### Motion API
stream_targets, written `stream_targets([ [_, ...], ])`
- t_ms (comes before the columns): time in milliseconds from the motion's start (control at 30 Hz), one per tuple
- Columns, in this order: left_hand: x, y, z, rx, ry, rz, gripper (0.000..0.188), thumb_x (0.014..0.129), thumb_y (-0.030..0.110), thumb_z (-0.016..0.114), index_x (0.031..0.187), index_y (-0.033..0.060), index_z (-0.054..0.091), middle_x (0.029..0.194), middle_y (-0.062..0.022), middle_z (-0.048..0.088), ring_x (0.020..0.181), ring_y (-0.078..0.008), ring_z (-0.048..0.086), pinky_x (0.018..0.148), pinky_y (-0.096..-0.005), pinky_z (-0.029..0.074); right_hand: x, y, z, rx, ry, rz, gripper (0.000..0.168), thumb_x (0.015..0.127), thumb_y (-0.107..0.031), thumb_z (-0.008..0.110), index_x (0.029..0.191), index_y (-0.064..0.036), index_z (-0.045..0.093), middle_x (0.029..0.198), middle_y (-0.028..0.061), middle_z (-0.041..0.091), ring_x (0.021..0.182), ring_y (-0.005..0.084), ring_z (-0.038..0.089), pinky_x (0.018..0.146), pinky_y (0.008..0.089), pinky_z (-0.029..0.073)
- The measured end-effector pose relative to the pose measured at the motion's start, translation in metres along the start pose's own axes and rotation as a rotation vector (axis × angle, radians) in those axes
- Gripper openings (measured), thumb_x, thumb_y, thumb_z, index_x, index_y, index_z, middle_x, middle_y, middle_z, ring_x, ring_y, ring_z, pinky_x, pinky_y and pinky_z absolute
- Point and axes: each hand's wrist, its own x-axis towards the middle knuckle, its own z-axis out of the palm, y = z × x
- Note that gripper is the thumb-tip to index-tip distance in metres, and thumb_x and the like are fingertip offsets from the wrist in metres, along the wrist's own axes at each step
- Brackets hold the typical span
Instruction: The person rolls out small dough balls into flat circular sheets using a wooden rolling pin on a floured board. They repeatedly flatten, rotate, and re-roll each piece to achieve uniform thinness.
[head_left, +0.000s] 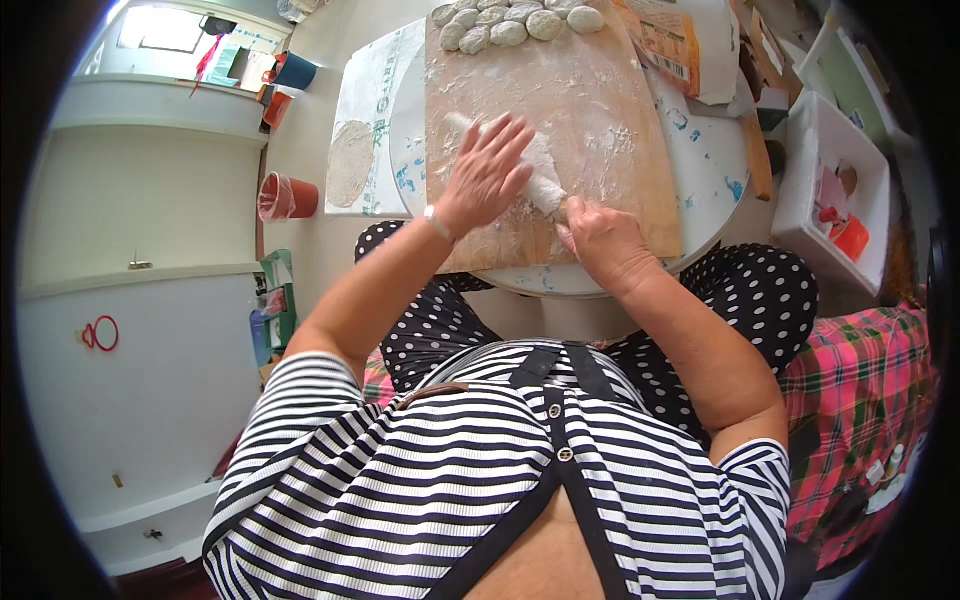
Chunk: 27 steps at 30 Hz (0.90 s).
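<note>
A floured wooden board (622, 97) lies before me on a round table. Diagonally across it is a rolling pin (459, 121) with floury dough (545, 184) around or against it; which of these I cannot tell. My left hand (487, 172) rests over the middle of the pin and dough, palm down, fingers extended. My right hand (604, 236) is closed around the pin's near end. Several floured dough balls (545, 25) sit together at the board's far edge. To the left, a flat round of dough (350, 163) lies on a white printed sheet (386, 67).
The white round table (705, 187) extends beyond the board. At its right are an orange package (660, 45), a wooden-handled tool (757, 161) and a white foam box (847, 247) holding red items. A red bin (296, 196) stands on the floor at left.
</note>
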Motion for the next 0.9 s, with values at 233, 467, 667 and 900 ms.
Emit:
stream_targets([
  [233, 0.05, -0.004, 0.024, 0.075, 0.044, -0.171, 0.059, 0.104, 0.049, 0.036, 0.149, 0.0114, 0.046, 0.158, -0.0133, 0.041, 0.151, -0.0299, 0.031, 0.122, -0.0524, 0.016, 0.021, 0.023, -0.027, -0.049, 0.041, -0.001, 0.028, 0.09, -0.027, 0.071, 0.103, -0.005, 0.06, 0.097, 0.0125, 0.068, 0.081, 0.0313, 0.071, 0.07, 0.0395, 0.059],
  [467, 0.056, 0.017, 0.033, 0.111, 0.119, -0.1, 0.057, 0.105, 0.048, 0.034, 0.151, 0.016, 0.046, 0.158, -0.0113, 0.043, 0.15, -0.0273, 0.032, 0.122, -0.0525, 0.013, 0.023, 0.039, -0.011, -0.116, 0.098, -0.068, 0.027, 0.09, -0.03, 0.071, 0.098, -0.005, 0.06, 0.093, 0.0115, 0.068, 0.078, 0.0288, 0.072, 0.069, 0.0381, 0.06],
  [667, 0.05, 0.037, 0.031, 0.103, 0.073, -0.124, 0.058, 0.104, 0.048, 0.035, 0.15, 0.0162, 0.048, 0.156, -0.0102, 0.046, 0.149, -0.0279, 0.035, 0.122, -0.0539, 0.013, 0.021, 0.036, -0.018, -0.129, 0.161, -0.09, 0.022, 0.088, -0.027, 0.071, 0.093, -0.008, 0.061, 0.087, 0.0089, 0.068, 0.077, 0.0263, 0.073, 0.069, 0.0374, 0.06],
  [900, 0.113, 0.031, 0.037, 0.12, 0.165, -0.011, 0.055, 0.105, 0.045, 0.034, 0.148, 0.0137, 0.049, 0.154, -0.0092, 0.048, 0.149, -0.0248, 0.035, 0.123, -0.0553, 0.008, 0.044, 0.061, -0.02, -0.127, 0.203, -0.081, 0.024, 0.088, -0.028, 0.072, 0.093, -0.007, 0.063, 0.088, 0.0094, 0.068, 0.086, 0.0255, 0.072, 0.074, 0.037, 0.059],
])
